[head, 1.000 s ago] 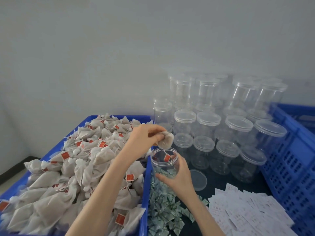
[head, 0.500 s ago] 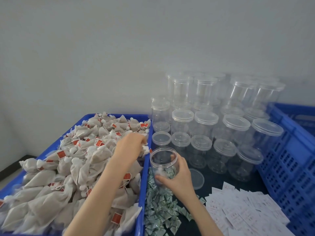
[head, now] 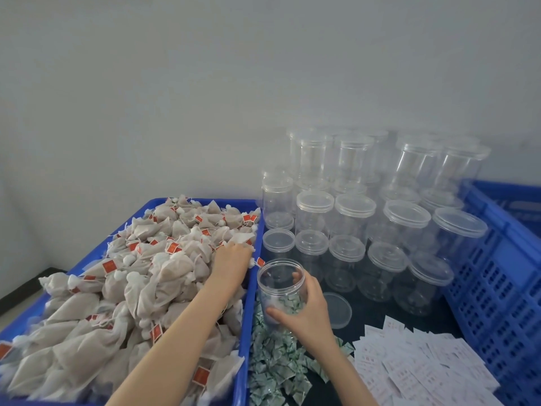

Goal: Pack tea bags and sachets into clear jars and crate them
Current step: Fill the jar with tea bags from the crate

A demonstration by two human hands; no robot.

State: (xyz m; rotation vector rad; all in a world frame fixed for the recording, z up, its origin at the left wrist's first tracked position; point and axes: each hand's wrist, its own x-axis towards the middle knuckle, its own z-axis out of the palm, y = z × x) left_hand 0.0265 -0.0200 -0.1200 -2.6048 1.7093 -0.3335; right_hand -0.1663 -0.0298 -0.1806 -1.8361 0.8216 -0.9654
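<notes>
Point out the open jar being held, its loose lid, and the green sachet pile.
open jar (head: 279, 284), head view, upper clear wall below the rim.
loose lid (head: 338, 310), head view, flat centre of the disc.
green sachet pile (head: 275, 364), head view, middle of the heap.

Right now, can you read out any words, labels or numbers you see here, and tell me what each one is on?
None can be read.
Red tags on the tea bags: pale marks, too blurred.
Green and white sachets: print too small.
White paper slips: red and dark print, too small.
Open jar, loose lid and blue crate: no lettering shows.
</notes>
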